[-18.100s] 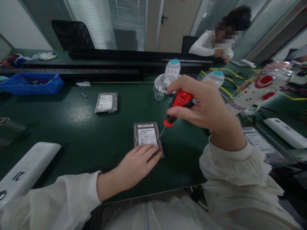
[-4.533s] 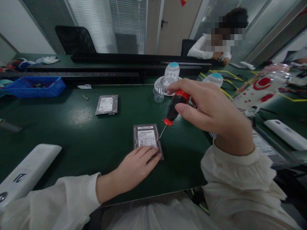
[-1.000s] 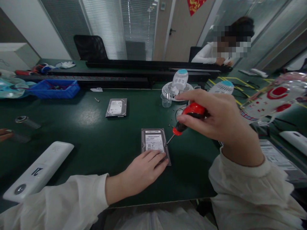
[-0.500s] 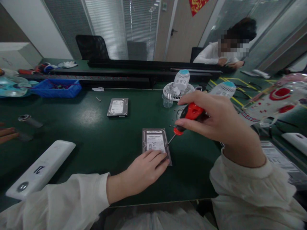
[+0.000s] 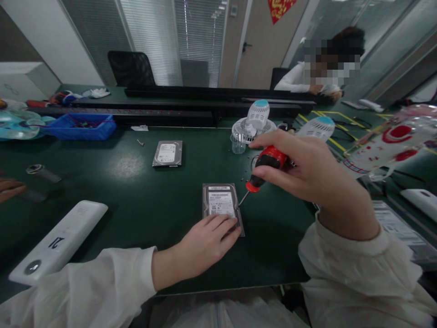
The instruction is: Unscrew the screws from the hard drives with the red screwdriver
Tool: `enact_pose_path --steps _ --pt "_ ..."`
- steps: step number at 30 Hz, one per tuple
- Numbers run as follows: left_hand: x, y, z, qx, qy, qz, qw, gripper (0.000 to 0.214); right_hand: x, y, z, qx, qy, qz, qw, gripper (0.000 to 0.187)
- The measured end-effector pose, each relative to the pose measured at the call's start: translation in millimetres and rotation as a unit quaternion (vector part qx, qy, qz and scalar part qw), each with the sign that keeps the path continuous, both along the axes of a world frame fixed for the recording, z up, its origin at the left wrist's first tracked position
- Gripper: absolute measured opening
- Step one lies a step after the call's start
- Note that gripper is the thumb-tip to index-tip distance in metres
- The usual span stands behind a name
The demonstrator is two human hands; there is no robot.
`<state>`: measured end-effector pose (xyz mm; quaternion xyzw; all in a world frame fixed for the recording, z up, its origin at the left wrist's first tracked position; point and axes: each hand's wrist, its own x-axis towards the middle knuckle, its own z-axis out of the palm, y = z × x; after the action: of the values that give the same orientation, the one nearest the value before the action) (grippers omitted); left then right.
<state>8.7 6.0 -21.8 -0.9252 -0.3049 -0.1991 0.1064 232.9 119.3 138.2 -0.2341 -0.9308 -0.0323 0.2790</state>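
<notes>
A hard drive [image 5: 220, 202] with a white label lies flat on the dark green table [image 5: 136, 196] in front of me. My left hand [image 5: 205, 243] rests flat on its near end, fingers stretched out and pressing it down. My right hand [image 5: 303, 171] is closed round the red and black handle of a screwdriver [image 5: 264, 167]. The screwdriver slants down to the left and its tip meets the drive's right edge. Small screws [image 5: 245, 171] lie scattered on the table behind the drive.
A second hard drive [image 5: 167, 153] lies farther back, a clear cup [image 5: 236, 143] and white fan parts [image 5: 256, 119] behind it to the right. A white bar [image 5: 58, 241] marked 21 lies at left, a blue bin [image 5: 80, 126] far left. Another person sits across; someone's fingers [image 5: 10, 187] show at left.
The screwdriver handle has turned slightly in my right hand while its tip stays at the drive's right edge. My left hand has not moved. The view shifted a little.
</notes>
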Motion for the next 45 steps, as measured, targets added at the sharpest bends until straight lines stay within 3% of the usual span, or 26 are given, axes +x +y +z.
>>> enact_pose_path --steps 6,10,13,20,26,33,37,41,45 --pt "-0.3 0.6 -0.6 -0.005 0.017 0.000 1.000 0.033 3.9 -1.0 3.9 -0.065 0.004 0.078 0.995 0.044" --pt "0.0 0.6 -0.5 0.000 -0.001 0.001 1.000 0.033 1.9 -1.9 2.7 -0.022 0.018 0.030 0.999 0.034" --pt "0.4 0.3 -0.6 -0.001 -0.002 0.003 1.000 0.032 2.2 -1.7 3.5 0.011 0.001 0.000 1.000 0.040" --pt "-0.1 -1.2 -3.1 0.000 0.004 0.006 1.000 0.033 4.6 -2.3 8.9 -0.066 0.004 0.084 0.994 0.039" --pt "-0.3 0.1 -1.8 0.000 0.005 0.006 1.000 0.033 -0.2 -3.0 2.9 0.003 -0.005 0.005 1.000 0.032" --pt "-0.2 0.0 0.5 -0.002 0.000 0.003 1.000 0.033 1.5 -4.6 9.4 -0.038 -0.014 0.092 0.995 0.037" --pt "-0.1 -0.4 0.7 -0.005 -0.001 0.003 1.000 0.033 1.8 -3.6 6.0 0.004 0.014 0.033 0.999 0.021" --pt "-0.6 -0.5 -0.5 -0.008 0.005 0.004 1.000 0.033 4.7 -0.4 4.1 0.021 0.005 0.020 1.000 0.049" --pt "-1.2 0.0 -1.6 -0.005 0.000 0.002 1.000 0.033 5.9 -2.3 7.0 -0.045 0.013 0.066 0.997 0.041"
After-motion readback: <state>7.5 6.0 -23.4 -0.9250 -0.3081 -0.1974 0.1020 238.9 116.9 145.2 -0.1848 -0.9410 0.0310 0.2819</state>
